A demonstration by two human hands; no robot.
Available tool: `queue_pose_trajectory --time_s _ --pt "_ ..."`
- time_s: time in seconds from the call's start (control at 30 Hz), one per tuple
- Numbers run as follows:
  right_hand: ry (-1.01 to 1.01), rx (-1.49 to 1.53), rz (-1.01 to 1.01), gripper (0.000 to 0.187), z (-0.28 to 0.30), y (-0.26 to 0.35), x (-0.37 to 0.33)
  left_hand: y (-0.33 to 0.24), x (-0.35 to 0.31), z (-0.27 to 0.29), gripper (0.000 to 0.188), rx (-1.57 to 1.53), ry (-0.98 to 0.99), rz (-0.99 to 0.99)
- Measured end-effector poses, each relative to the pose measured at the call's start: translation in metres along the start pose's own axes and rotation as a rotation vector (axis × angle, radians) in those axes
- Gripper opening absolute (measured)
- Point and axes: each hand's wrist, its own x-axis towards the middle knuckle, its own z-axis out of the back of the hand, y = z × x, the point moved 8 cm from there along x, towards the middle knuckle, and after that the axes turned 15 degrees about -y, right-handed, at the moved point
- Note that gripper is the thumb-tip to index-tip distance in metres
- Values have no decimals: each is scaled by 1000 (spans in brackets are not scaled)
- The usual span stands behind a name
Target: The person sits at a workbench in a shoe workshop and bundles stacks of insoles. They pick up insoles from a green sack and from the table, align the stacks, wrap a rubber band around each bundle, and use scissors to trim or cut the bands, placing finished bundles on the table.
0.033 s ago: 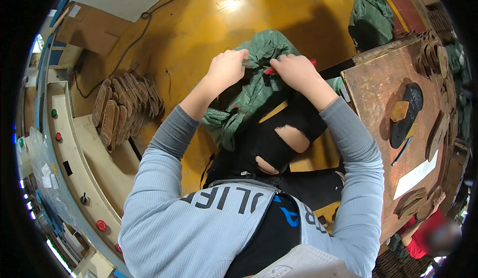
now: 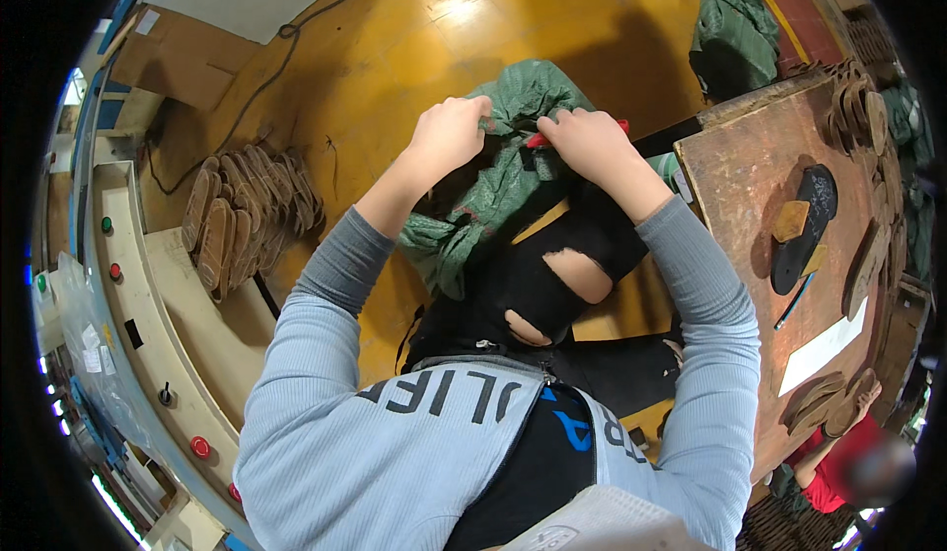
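Head view, only one. Barely any change from the frame just before: at most a slight shift at right hand (image 2: 592, 146) and red item (image 2: 538, 141). Looks like same hold on green sack (image 2: 508, 181), so no visible progress at its bunched folds between the frames. Crumpled in front of the knees, above yellow floor (image 2: 395, 58), between both hands.

Left hand (image 2: 449, 142): fingers curled closed, pinching a fold at the sack's left side. Right hand: fingers closed around red item, poking out on both sides, kind not clear; fingertips against gathered sack, exact pinch partly hidden. Both forearms reaching forward and inward, elbows bent outward, knuckles up, hands facing each other, near but apart.

Around: stacked brown soles (image 2: 247, 216) off to left; workbench (image 2: 730, 176) to right, with black sole (image 2: 804, 230) on top.
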Motion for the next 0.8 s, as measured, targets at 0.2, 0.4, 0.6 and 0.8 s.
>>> queue_pose_trajectory --time_s 0.2,0.4,0.6,0.8 --pt "-72 31 1 10 -11 1 7 -7 8 0 19 47 -24 -36" --pt "31 92 -47 9 -29 -11 16 -10 -8 3 19 22 -1 -26" --pt "128 99 -18 13 -29 -25 3 -8 -33 20 21 -84 1 -74" --pt "159 92 -32 12 -24 -39 -1 -1 -35 29 21 -178 -24 -24"
